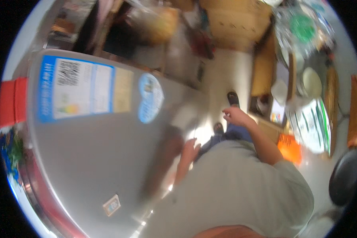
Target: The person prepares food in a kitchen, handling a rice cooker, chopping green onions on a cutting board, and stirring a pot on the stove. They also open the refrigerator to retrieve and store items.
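Beside me on the left stands a tall grey refrigerator (92,160) with a glossy door. It carries a large blue-and-white energy label (77,89), a rounded blue-and-white sticker (150,98) and a small square sticker (112,205). My left hand (191,151) hangs close by the door's side, fingers apart and nothing in them; whether it touches the door is unclear. Lower at my right, my right hand (236,116) is held in front of my leg with loosely bent fingers, also holding nothing.
Cardboard boxes (238,20) stand ahead along a pale floor strip (226,68). On my right, shelving holds plastic bags (303,28), a white-and-green package (311,125) and an orange item (289,148). A dark round seat or pan (346,177) sits farther right. Blurred bagged goods (157,23) lie beyond the refrigerator.
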The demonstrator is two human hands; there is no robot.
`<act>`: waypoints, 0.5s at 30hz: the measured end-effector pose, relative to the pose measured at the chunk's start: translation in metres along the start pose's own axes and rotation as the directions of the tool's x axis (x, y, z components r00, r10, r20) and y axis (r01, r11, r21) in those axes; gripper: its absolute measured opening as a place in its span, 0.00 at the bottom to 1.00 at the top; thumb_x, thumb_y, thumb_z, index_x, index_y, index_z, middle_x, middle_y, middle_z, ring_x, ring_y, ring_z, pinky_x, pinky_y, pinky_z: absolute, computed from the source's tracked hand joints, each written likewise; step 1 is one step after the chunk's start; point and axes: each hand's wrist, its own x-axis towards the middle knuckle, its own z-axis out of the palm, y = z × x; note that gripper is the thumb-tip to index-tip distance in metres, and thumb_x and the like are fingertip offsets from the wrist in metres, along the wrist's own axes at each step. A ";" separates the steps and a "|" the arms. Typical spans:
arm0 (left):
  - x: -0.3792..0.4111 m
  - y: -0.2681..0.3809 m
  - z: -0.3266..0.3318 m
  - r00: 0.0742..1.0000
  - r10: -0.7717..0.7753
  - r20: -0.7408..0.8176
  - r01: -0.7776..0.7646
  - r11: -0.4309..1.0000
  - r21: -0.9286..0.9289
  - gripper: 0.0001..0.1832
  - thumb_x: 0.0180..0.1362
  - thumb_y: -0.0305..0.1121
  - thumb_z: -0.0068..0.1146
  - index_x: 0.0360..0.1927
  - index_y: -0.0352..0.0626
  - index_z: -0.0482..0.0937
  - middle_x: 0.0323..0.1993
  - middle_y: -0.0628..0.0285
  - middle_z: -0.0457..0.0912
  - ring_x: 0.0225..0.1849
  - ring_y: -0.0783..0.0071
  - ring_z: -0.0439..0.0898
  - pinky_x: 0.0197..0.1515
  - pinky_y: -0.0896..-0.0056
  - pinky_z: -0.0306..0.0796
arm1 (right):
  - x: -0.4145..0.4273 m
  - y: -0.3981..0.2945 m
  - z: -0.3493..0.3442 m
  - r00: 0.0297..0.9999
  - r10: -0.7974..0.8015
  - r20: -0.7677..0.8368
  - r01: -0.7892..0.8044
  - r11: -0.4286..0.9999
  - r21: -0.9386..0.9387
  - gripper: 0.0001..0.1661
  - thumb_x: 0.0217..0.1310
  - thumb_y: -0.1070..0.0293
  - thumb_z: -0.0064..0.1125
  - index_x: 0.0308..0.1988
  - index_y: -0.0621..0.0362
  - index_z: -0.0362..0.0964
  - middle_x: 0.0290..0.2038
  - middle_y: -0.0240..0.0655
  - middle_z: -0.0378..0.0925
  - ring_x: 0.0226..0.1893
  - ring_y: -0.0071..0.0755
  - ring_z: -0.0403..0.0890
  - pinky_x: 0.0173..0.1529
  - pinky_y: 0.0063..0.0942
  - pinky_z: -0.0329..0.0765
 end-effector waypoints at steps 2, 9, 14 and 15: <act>0.013 0.015 -0.009 0.998 -0.056 -0.011 0.056 0.998 -0.007 0.26 0.60 0.44 0.52 0.57 0.37 0.73 0.58 0.46 0.73 0.58 0.51 0.72 0.62 0.57 0.64 | 0.034 -0.010 -0.025 0.997 -0.021 0.075 0.017 0.999 0.046 0.24 0.58 0.60 0.56 0.51 0.62 0.73 0.45 0.50 0.79 0.46 0.50 0.80 0.51 0.37 0.76; 0.080 0.118 -0.073 0.987 -0.104 -0.119 0.056 0.934 -0.352 0.26 0.61 0.45 0.53 0.59 0.42 0.72 0.53 0.49 0.76 0.53 0.57 0.76 0.57 0.62 0.68 | 0.161 -0.080 -0.149 0.963 -0.246 0.111 0.214 0.947 0.242 0.23 0.61 0.64 0.57 0.52 0.64 0.72 0.45 0.42 0.80 0.44 0.37 0.80 0.49 0.31 0.75; 0.118 0.222 -0.148 0.851 0.175 -0.495 -0.356 0.885 -0.300 0.22 0.61 0.36 0.56 0.57 0.39 0.73 0.58 0.53 0.73 0.55 0.62 0.75 0.55 0.66 0.70 | 0.208 -0.170 -0.261 0.889 -0.431 0.156 0.285 0.785 0.549 0.22 0.66 0.64 0.55 0.55 0.63 0.69 0.46 0.35 0.78 0.43 0.26 0.78 0.45 0.25 0.75; 0.128 0.235 -0.158 0.763 0.195 -0.616 -0.401 0.890 -0.215 0.22 0.60 0.34 0.58 0.57 0.39 0.73 0.60 0.52 0.71 0.58 0.60 0.73 0.58 0.66 0.69 | 0.212 -0.193 -0.283 0.870 -0.467 0.160 0.308 0.767 0.562 0.23 0.67 0.64 0.55 0.57 0.63 0.67 0.47 0.35 0.76 0.43 0.26 0.78 0.46 0.24 0.75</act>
